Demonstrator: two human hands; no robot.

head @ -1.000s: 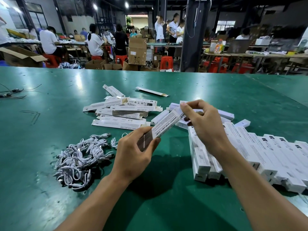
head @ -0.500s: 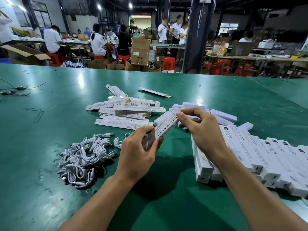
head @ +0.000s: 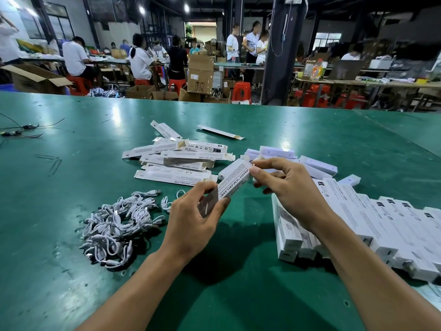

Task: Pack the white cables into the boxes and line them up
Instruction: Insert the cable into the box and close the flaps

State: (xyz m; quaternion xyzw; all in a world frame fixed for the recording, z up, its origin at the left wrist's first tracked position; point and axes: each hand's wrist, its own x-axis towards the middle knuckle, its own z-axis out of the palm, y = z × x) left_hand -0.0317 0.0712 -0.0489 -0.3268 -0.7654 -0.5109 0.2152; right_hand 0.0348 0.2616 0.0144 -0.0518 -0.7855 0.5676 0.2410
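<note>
Left hand [head: 198, 225]: lower centre of frame, fingers pinched round near end of slim white printed card box [head: 229, 185].
Right hand [head: 288, 194]: fingertips narrow, nipping box's far-end flap; whether cable is inside, can't tell.
Box handling: prob. v. light, thin card, dents easily; grip long edges, not flaps.
White cables [head: 114, 223]: tangled heap lower left on green table [head: 71, 295]; soft, floppy, snag-prone; lift one by its plug end.
Packed white boxes [head: 372, 225]: row side by side, right of frame.
Flat unfolded white boxes [head: 176, 161]: loose pile, centre, beyond hands.
Look: box long, narrow, grey print on the side.
</note>
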